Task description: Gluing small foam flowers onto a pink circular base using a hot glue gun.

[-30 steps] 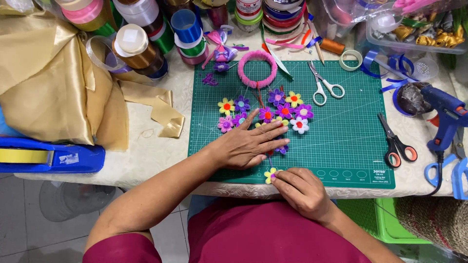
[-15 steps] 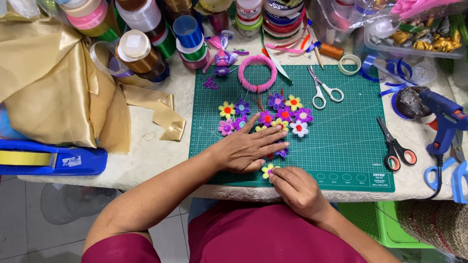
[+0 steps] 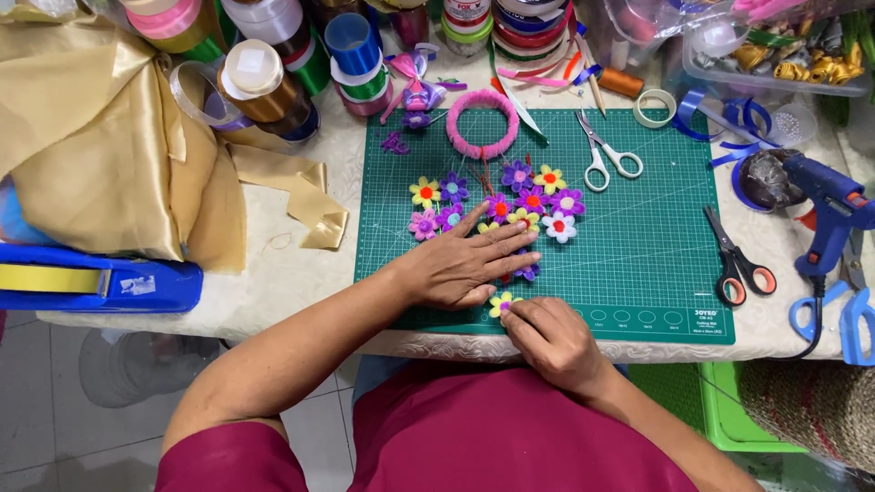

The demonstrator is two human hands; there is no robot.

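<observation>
Felt flowers (image 3: pixel 497 202) in yellow, purple, pink and white lie in a loose cluster near the middle of a green cutting mat (image 3: pixel 638 264), which covers the near centre of a pale patterned table (image 3: pixel 283 273). One small yellow flower (image 3: pixel 500 304) with a purple centre sits apart from the cluster, close to the mat's near edge. The left hand (image 3: pixel 456 266) lies flat, palm down, on the mat, fingers straight and slightly spread, the fingertips touching the near side of the cluster and covering part of it. The right hand (image 3: pixel 551 339) rests at the mat's near edge with fingers curled inward; its fingertips touch or pinch the yellow flower, though the exact grip cannot be told. Toward the mat's far edge lies a pink ring (image 3: pixel 482 124) wrapped in fuzzy material. White-handled scissors (image 3: pixel 604 155) lie right of the ring, and black scissors with red-lined handles (image 3: pixel 736 262) straddle the mat's right edge. A blue glue gun (image 3: pixel 825 205) lies near the table's right edge. Ribbon spools (image 3: pixel 351 55) crowd the far edge of the table. Gold satin fabric (image 3: pixel 100 155) is heaped at the left, and a blue tape dispenser (image 3: pixel 91 282) sits at the near left edge.
</observation>
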